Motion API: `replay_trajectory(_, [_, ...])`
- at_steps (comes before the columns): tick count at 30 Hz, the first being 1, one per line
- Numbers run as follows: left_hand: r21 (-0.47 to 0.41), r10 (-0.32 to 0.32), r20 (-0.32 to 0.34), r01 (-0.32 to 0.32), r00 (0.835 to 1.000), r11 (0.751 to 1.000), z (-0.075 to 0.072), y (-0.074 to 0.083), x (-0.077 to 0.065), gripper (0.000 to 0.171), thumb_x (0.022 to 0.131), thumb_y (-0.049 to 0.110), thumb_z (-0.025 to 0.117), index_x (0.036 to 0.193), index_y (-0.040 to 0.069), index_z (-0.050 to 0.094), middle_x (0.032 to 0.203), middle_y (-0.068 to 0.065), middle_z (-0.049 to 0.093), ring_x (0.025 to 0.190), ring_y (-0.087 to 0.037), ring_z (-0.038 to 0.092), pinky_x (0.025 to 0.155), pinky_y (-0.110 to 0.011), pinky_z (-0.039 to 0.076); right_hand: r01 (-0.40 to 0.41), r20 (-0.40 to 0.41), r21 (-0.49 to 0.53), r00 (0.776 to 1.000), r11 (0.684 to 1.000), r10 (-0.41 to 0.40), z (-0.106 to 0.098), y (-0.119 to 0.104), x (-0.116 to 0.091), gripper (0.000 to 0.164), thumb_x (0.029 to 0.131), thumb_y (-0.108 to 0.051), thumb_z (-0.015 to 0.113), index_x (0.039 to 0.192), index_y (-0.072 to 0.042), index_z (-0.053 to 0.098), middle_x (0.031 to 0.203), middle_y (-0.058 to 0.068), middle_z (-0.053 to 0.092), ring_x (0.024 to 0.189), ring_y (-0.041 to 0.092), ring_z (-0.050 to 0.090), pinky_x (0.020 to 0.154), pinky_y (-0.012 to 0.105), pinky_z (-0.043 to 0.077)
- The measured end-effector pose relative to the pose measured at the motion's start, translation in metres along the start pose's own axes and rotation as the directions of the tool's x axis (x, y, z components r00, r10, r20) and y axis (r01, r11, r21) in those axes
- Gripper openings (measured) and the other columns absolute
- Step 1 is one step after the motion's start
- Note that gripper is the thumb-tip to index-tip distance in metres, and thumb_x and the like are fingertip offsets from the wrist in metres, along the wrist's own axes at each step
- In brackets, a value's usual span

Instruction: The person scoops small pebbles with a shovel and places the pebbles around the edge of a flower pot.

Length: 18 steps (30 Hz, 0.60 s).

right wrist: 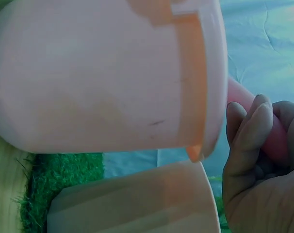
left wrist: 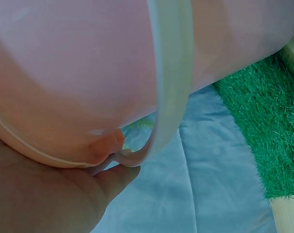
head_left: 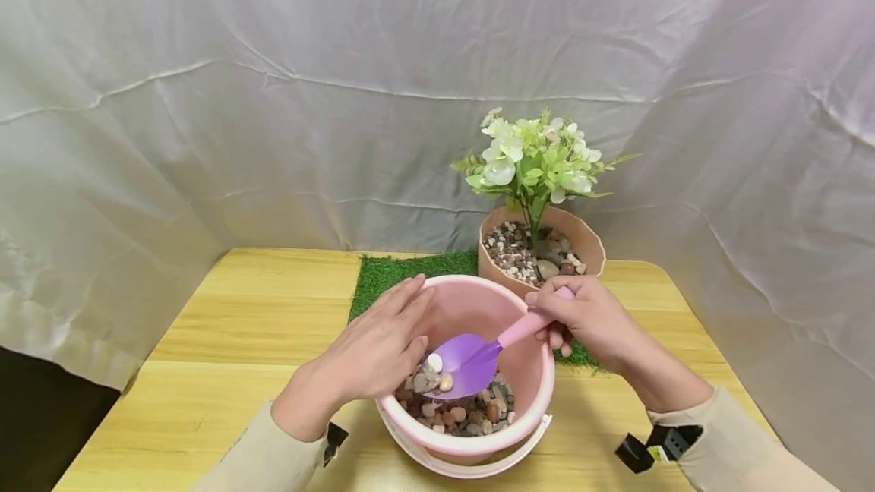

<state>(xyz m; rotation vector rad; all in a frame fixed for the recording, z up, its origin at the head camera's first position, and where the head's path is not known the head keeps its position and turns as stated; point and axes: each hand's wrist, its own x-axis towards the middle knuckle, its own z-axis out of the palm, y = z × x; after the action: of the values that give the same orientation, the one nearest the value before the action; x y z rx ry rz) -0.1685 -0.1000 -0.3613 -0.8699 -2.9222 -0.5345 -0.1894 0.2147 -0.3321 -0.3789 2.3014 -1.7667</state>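
A pink bucket stands at the front of the table with many mixed pebbles in its bottom. My right hand grips the pink handle of a purple trowel above the bucket's right rim. The blade slants down inside the bucket and carries several stones, among them a white one. Laid over the left rim, my left hand has its fingers stretched out and touches the bucket. In the left wrist view a fingertip lies beside the end of the bucket's white carrying handle.
Behind the bucket is a peach-coloured pot holding pebbles and white artificial flowers. It stands on a green turf mat. A wooden table carries everything, with a pale grey curtain round its back and sides.
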Motion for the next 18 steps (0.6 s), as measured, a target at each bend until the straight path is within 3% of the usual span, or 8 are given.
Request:
replay_trajectory(8, [0.009, 0.010, -0.019, -0.009, 1.000, 1.000, 0.001, 0.000, 0.001, 0.066, 0.107, 0.030, 0.055, 0.163, 0.002, 0.036, 0.174, -0.019, 0.023, 0.161, -0.037, 0.024, 0.133, -0.051, 0.020, -0.015, -0.075, 0.016, 0.997, 1.000, 0.016, -0.019, -0.008, -0.007, 0.025, 0.105, -0.019, 0.064, 0.085, -0.005, 0.067, 0.066, 0.009, 0.072, 0.046, 0.007, 0.055, 0.039, 0.022, 0.049])
replay_trajectory(11, [0.008, 0.003, -0.015, -0.003, 1.000, 1.000, 0.001, 0.002, 0.001, 0.066, 0.107, 0.030, 0.055, 0.163, 0.003, 0.035, 0.175, -0.018, 0.022, 0.161, -0.036, 0.024, 0.133, -0.050, 0.020, -0.023, -0.116, 0.083, 0.993, 0.996, 0.033, -0.031, -0.013, -0.012, 0.021, 0.106, -0.019, 0.064, 0.091, -0.007, 0.073, 0.065, 0.006, 0.072, 0.045, 0.006, 0.055, 0.038, 0.021, 0.049])
replay_trajectory(18, [0.020, -0.021, 0.011, 0.021, 1.000, 1.000, 0.001, 0.003, 0.001, 0.067, 0.108, 0.033, 0.052, 0.165, 0.005, 0.032, 0.176, -0.016, 0.018, 0.162, -0.036, 0.022, 0.133, -0.050, 0.019, 0.015, -0.219, 0.265, 0.975, 0.964, 0.045, -0.065, -0.028, -0.016, 0.023, 0.105, -0.017, 0.066, 0.089, -0.007, 0.080, 0.065, 0.006, 0.074, 0.044, 0.006, 0.056, 0.038, 0.019, 0.047])
